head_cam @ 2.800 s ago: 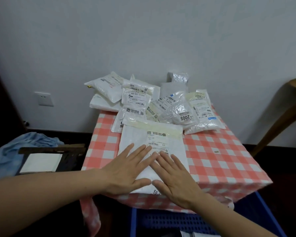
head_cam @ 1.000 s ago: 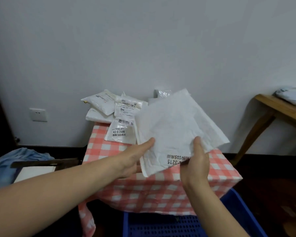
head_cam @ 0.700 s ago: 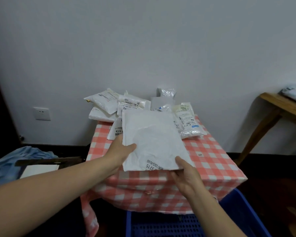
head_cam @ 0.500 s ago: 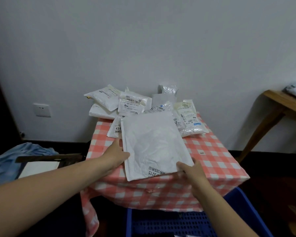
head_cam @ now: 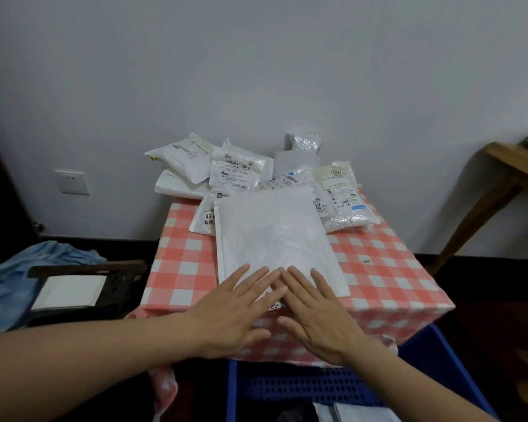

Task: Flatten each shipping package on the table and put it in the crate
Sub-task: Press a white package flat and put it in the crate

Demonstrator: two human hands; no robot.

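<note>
Both hands are flat, fingers straight and spread, pressing on the near end of a big white plastic mailer bag (head_cam: pixel 275 239). Left hand (head_cam: pixel 232 312) and right hand (head_cam: pixel 314 312) sit side by side, fingertips nearly touching, gripping nothing. The mailer lies on the red-and-white checkered tablecloth (head_cam: pixel 387 269), reaching the table's near edge. A pile of smaller labelled white packages (head_cam: pixel 238 172) is along the far edge. The blue plastic crate (head_cam: pixel 287 388) sits below the near edge.

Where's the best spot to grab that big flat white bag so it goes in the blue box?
Probably by its near edge, coming from the front. The big white package lies flat, but that edge reaches the front rim of the table, so fingers could slip under. The left hand and right hand rest there, with the blue crate below.
</note>
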